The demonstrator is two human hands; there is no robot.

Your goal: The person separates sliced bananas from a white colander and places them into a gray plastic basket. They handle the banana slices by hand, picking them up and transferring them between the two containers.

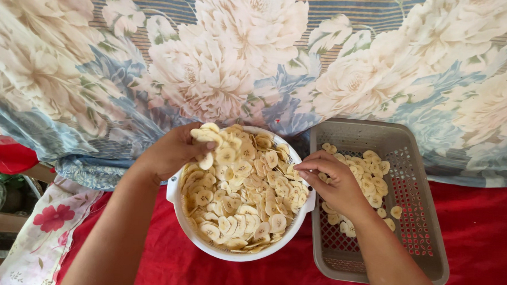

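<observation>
bowl (179, 197): white, heaped with banana slices (252, 193), rim touching grey basket (424, 244)
left hand (171, 152): closed on slices (205, 136) at bowl's far rim
right hand (336, 182): fingertips pinched, contents unclear, over both rims

White bowl (176, 197) and grey basket (430, 233) touch; red cloth (480, 235) beyond lies open.

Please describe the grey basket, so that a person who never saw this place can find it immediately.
Start from the red cloth that covers the surface. On it, right of the round white bowl heaped with pale banana slices, lies the grey basket. Unlike the bowl, it is rectangular with perforated walls and holds only a few slices.
</observation>
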